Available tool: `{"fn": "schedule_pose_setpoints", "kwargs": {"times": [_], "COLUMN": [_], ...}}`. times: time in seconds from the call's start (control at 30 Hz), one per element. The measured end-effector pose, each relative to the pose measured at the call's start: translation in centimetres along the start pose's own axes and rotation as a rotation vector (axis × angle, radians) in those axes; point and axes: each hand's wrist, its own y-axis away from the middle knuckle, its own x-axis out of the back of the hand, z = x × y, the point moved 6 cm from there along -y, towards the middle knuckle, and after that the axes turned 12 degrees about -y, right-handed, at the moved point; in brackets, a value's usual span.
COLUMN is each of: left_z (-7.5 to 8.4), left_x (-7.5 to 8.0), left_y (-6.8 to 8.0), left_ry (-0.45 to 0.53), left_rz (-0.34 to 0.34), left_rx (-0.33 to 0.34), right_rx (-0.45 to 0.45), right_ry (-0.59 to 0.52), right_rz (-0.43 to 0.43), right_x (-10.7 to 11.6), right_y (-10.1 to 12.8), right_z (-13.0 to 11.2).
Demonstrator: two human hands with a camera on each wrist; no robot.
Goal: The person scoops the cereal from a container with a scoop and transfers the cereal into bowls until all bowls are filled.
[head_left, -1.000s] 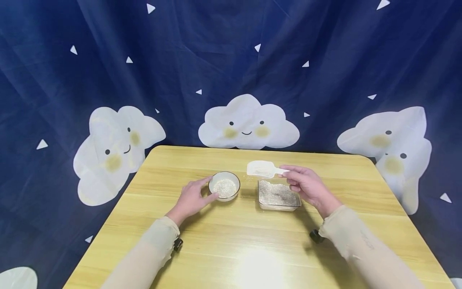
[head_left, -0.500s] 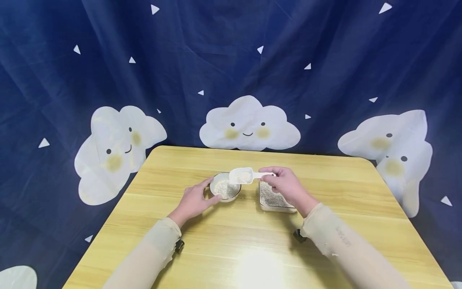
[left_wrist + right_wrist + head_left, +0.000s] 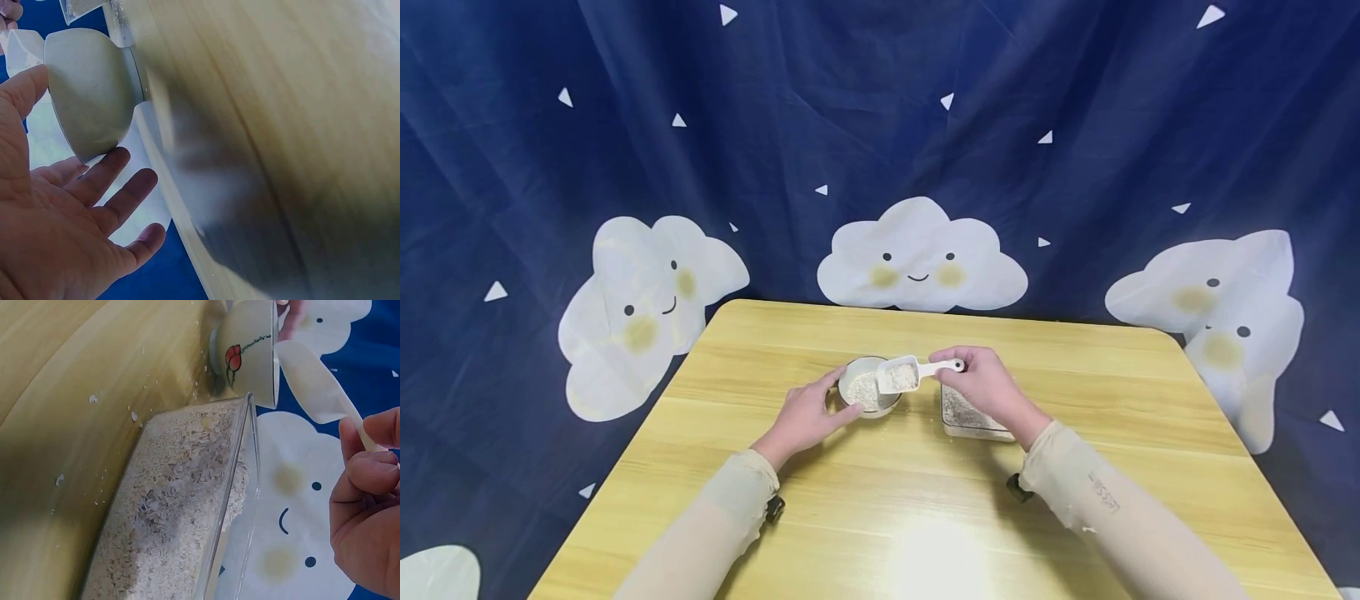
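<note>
The right hand [image 3: 981, 383] is pinching the handle of a white scoop [image 3: 901, 375], tilting its load of flakes over the small bowl [image 3: 868, 390] on the counter [image 3: 880, 500]. The left hand [image 3: 805, 414], fingers relaxed, is only resting against the bowl's side. Flakes are likely to be spilling past the narrow rim if the tilt is too quick, since the scoop is sitting at the bowl's right edge beside the clear container [image 3: 973, 414].

Bright overhead glare, blurred wrist views

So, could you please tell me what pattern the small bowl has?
A red flower on the white bowl, clearest in the right wrist view.
</note>
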Motion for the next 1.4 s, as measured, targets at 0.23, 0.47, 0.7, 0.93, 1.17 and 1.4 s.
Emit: {"fn": "schedule_pose_setpoints", "kwargs": {"times": [0.23,0.47,0.7,0.93,1.17,1.4], "left_z": [0.0,0.1,0.1,0.1,0.0,0.0], "left_x": [0.0,0.2,0.2,0.0,-0.2,-0.2], "left_y": [-0.1,0.1,0.1,0.1,0.1,0.1], "left_ry": [-0.004,-0.002,-0.003,0.006,0.014,0.021], "left_rz": [0.006,0.001,0.004,0.001,0.007,0.005], "left_rx": [0.002,0.003,0.006,0.011,0.01,0.016], "right_rx": [0.029,0.065,0.066,0.1,0.128,0.133], "right_ry": [0.038,0.067,0.086,0.128,0.147,0.162], "right_rz": [-0.031,-0.031,-0.02,0.009,0.028,0.021], "right_x": [-0.4,-0.6,-0.5,-0.1,0.0,0.1], "right_y": [0.2,0.4,0.5,0.5,0.5,0.8], "right_z": [-0.7,-1.2,-1.3,-1.4,-1.5,-1.8]}}
